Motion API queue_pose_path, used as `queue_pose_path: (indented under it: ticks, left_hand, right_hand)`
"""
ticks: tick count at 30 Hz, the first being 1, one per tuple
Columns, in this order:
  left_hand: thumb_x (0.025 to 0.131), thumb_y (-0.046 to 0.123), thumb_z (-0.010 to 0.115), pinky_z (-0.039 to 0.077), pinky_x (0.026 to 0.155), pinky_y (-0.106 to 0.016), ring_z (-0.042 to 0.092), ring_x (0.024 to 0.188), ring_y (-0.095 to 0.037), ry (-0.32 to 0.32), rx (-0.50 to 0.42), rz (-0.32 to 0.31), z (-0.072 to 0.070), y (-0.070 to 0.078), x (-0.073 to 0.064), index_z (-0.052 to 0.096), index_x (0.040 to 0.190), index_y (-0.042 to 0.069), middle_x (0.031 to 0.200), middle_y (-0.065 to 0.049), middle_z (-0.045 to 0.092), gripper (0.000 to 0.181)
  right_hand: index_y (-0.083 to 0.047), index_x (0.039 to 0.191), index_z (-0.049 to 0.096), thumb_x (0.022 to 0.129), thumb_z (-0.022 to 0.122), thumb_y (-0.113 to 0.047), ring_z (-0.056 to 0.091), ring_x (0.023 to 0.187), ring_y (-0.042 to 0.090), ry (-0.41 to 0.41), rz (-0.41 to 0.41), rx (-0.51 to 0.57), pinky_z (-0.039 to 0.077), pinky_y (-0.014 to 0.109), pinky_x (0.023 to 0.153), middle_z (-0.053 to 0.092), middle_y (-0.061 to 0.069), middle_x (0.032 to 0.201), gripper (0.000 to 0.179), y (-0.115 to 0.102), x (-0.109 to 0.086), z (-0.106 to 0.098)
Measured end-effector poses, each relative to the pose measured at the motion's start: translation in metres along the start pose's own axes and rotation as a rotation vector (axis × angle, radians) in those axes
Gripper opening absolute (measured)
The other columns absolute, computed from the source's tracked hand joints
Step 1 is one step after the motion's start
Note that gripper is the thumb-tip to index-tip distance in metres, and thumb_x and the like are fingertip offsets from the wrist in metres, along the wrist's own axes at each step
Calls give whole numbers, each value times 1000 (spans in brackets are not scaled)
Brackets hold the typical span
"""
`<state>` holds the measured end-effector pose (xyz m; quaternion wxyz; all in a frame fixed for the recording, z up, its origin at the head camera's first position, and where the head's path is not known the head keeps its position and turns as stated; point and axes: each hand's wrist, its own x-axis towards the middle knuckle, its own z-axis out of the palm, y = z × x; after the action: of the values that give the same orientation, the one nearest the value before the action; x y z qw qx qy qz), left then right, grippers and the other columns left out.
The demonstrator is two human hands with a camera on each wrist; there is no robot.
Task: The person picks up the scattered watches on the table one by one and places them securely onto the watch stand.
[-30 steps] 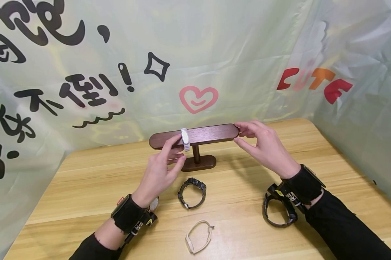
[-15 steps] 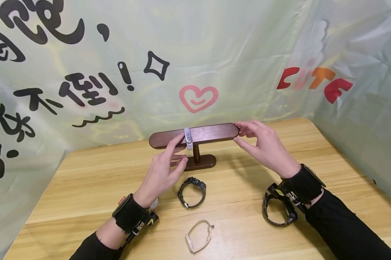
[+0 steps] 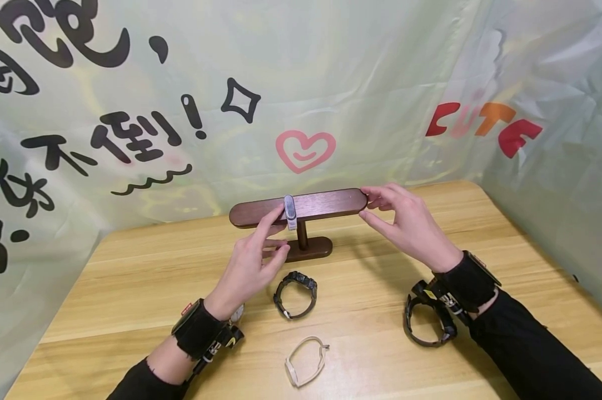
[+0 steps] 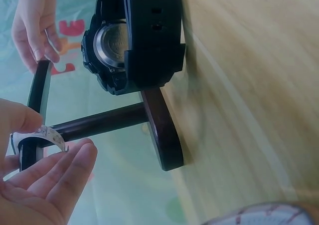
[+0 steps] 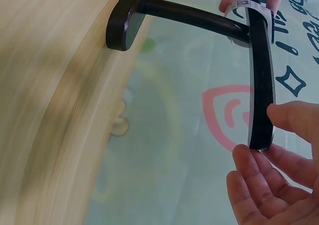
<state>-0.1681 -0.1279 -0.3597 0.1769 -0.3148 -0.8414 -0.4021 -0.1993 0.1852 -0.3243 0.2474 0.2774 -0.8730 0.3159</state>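
A dark wooden watch stand [image 3: 331,205] stands toward the back of the table. A pale fitness band [image 3: 290,209] is looped around its crossbar, a little left of the middle. My left hand [image 3: 240,269] pinches the band at its left side, index finger on top; the thumb shows at the strap [image 4: 50,134] in the left wrist view, other fingers spread below. With thumb and fingertips my right hand [image 3: 411,222] holds the bar's right end [image 5: 261,130]. Both wrists wear black cuffs.
Looped on the wooden table [image 3: 371,355] are a black watch [image 3: 308,282] before the stand, a beige watch [image 3: 292,373] nearer me, and a second dark watch [image 3: 446,325] by my right wrist. Another watch [image 3: 238,314] is mostly hidden behind my left wrist. A printed cloth [image 3: 371,111] hangs behind.
My left hand has slid the fitness band slightly right along the bar, then it stays put. My right hand keeps its place at the bar's end.
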Motion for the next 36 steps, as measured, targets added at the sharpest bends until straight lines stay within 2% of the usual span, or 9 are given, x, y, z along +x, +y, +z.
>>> queue_pose_path:
  ticks: [6, 14, 21, 24, 29, 32, 36]
  left_hand:
    - [90, 8, 62, 55, 72, -21, 66, 90, -12, -11, 5, -13, -3, 3, -6, 25, 154, 22, 122, -8, 62, 75]
    - [90, 13, 64, 55, 64, -16, 65, 87, -10, -19, 67, -36, -10, 12, -16, 27, 153, 20, 112, -4, 65, 73]
    - [88, 24, 69, 57, 62, -23, 64, 83, -10, 22, 145, -89, -17, 25, -19, 27, 150, 14, 102, 0, 63, 76]
    - [85, 30, 71, 56, 62, -23, 64, 79, -11, 38, 217, -90, -19, 32, -20, 33, 144, 10, 95, 0, 63, 72]
    - [80, 41, 74, 54, 59, -22, 62, 70, -11, 18, 365, -43, -16, 40, -24, 45, 131, 7, 86, -1, 62, 68]
    - [79, 50, 73, 51, 56, -24, 58, 68, -10, -19, 430, -45, -12, 43, -29, 50, 126, 8, 87, -2, 61, 67]
    - [77, 60, 69, 54, 60, -30, 60, 73, -13, -71, 491, -80, -4, 45, -35, 59, 120, 11, 98, -4, 63, 67]
  right_hand:
    - [-5, 125, 62, 88, 71, -28, 60, 93, 15, -30, 7, 4, 51, 33, 83, 59, 1, 108, 45, -2, 0, -2]
    - [-6, 129, 60, 88, 70, -29, 60, 95, 17, -66, 16, -4, 50, 35, 83, 58, 0, 110, 48, -4, -1, -5]
    - [-7, 131, 58, 88, 70, -32, 59, 96, 15, -92, 27, -20, 49, 35, 82, 58, 0, 114, 51, -7, -1, -9]
    - [-9, 133, 56, 88, 70, -32, 60, 96, 14, -106, 26, -29, 49, 35, 83, 58, 1, 116, 52, -8, -1, -12]
    - [-10, 133, 56, 88, 70, -33, 60, 97, 14, -125, 30, -41, 49, 35, 82, 59, 1, 116, 52, -11, -2, -18]
    - [-13, 124, 62, 88, 69, -33, 60, 95, 13, -137, 42, -46, 49, 35, 80, 59, -2, 114, 41, -14, -3, -22]
    - [-18, 107, 67, 88, 69, -31, 60, 92, 11, -154, 37, -59, 48, 33, 77, 60, -8, 106, 24, -19, -3, -26]
